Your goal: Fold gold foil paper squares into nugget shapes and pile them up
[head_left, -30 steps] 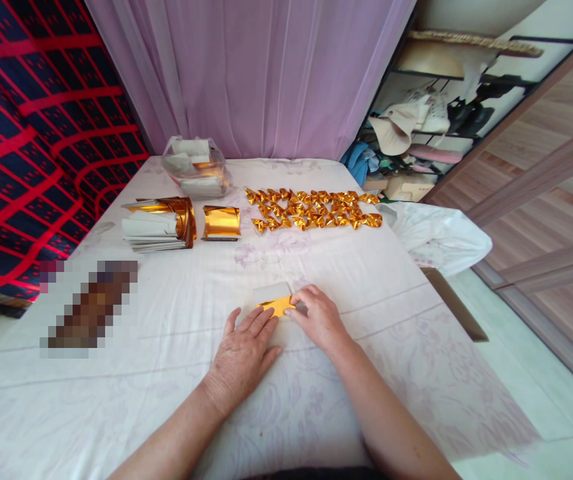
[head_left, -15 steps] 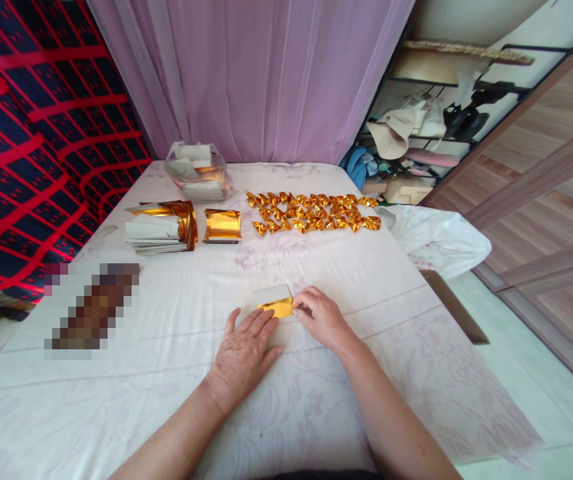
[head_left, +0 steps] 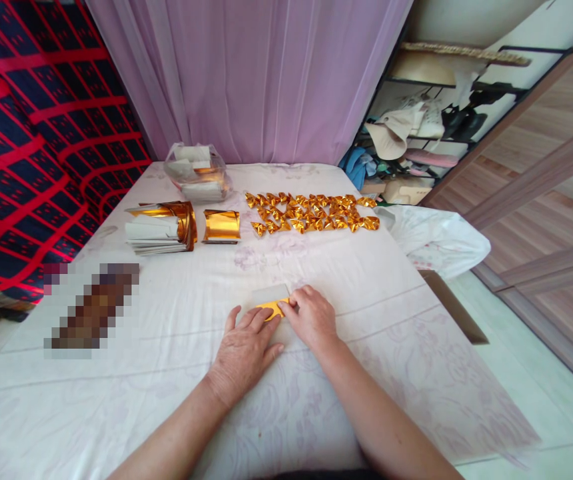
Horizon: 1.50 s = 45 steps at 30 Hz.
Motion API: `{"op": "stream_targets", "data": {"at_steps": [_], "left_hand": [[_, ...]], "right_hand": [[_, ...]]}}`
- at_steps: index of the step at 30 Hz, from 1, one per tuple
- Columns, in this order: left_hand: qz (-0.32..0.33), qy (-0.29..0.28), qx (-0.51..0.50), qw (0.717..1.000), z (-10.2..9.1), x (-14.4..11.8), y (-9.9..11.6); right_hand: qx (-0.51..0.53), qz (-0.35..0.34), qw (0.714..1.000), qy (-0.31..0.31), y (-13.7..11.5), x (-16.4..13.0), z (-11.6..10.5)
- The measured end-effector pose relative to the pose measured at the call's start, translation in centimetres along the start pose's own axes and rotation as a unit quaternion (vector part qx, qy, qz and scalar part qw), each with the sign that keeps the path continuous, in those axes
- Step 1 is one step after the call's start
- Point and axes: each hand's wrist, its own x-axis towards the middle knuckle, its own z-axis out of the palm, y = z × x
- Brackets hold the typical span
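A sheet of gold foil paper [head_left: 269, 309] lies on the table in front of me, folded over so its gold side and a strip of its pale grey back both show. My left hand [head_left: 245, 347] rests flat, fingers spread, with the fingertips pressing on the left part of the gold side. At the sheet's right end my right hand [head_left: 312, 316] is closed, its thumb on the gold side and its fingers curled at the edge. Part of that end is hidden under the right hand.
Several folded gold foil pieces [head_left: 316, 213] stand in rows at the back. Left of them are a small stack of gold sheets [head_left: 221, 226], a fanned stack [head_left: 154, 233] and a clear plastic bag [head_left: 197, 172] of more paper. A white plastic bag [head_left: 441, 240] hangs at the right edge.
My right hand has shifted slightly left, its thumb now further in over the gold side. The left hand stays almost where it was.
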Motion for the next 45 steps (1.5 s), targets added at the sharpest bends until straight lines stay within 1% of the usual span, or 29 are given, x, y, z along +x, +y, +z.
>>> {"op": "stream_targets", "data": {"at_steps": [9,16,20,25,30,33,35,38,41,45], "left_hand": [[0.018,0.023,0.004,1.0,0.2,-1.4,-1.4],[0.014,0.052,0.012,0.998,-0.1,-2.2,-2.5],[0.005,0.058,0.007,0.998,-0.3,-2.5,-2.9],[-0.002,0.061,-0.002,0.998,-0.7,-2.2,-2.9],[-0.007,0.051,-0.013,0.999,-2.0,-1.3,-3.0],[-0.004,0.056,-0.002,0.998,-2.6,-0.6,-2.8],[0.021,0.054,0.011,0.998,-2.5,-0.1,-2.7],[0.054,0.037,0.023,0.998,-1.8,0.4,-2.7],[0.043,0.024,0.012,0.999,-1.1,0.5,-3.1],[0.027,0.017,-0.016,0.999,-0.7,0.4,-3.7]], "right_hand": [[0.006,-0.017,1.0,0.012,0.6,-0.1,0.4],[0.001,-0.018,1.0,0.013,0.6,-0.1,0.4],[0.003,-0.018,1.0,0.016,0.7,-0.1,0.4],[0.009,-0.015,1.0,0.016,0.7,-0.1,0.4],[0.015,-0.018,1.0,0.016,0.8,-0.2,0.4],[0.018,-0.022,0.999,0.022,0.8,-0.2,0.4],[0.021,-0.027,0.999,0.028,0.8,-0.2,0.4],[0.027,-0.033,0.998,0.036,0.9,-0.2,0.5],[0.029,-0.035,0.998,0.038,1.0,-0.2,0.5],[0.028,-0.033,0.999,0.025,1.0,-0.2,0.4]]}}
